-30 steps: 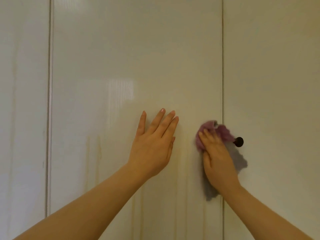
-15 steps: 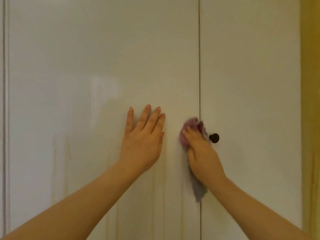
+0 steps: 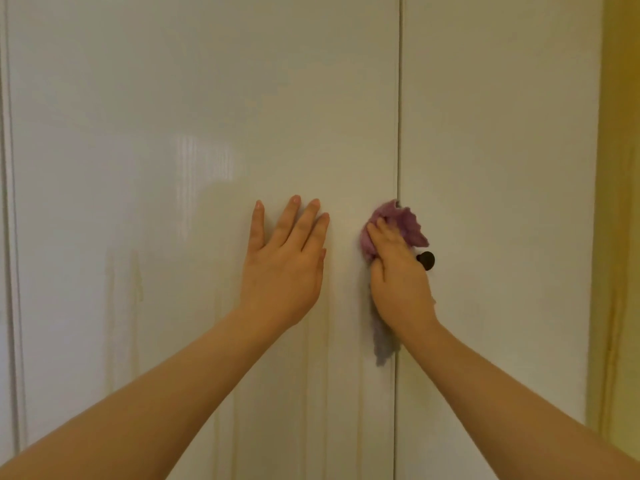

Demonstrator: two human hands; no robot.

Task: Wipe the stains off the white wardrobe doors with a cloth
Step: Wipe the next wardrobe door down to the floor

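1. My left hand (image 3: 284, 268) lies flat on the middle wardrobe door (image 3: 207, 116), just left of the frame's centre. Its fingers (image 3: 289, 216) are straight and slightly spread, and they hold nothing.
2. My right hand (image 3: 398, 282) sits just right of centre, over the seam between that door and the right-hand door (image 3: 495, 133). Its fingers are close together and gently bent over the cloth (image 3: 403, 220), pressing it against the surface. The thumb is hidden.
3. The cloth is purple-pink and bunched. It pokes out above and to the right of the fingertips and straddles the seam.
4. A greyish patch runs along the seam below the right wrist. It may be a hanging tail of the cloth or only a shadow; I cannot tell which.
5. A small dark knob (image 3: 428, 260) sits on the right-hand door, just beside the right hand's knuckles and partly covered by them.
6. Faint yellowish streaks (image 3: 136, 282) run down the middle door at lower left and between my forearms.
7. A yellow wall (image 3: 620, 202) fills the right edge of the frame.
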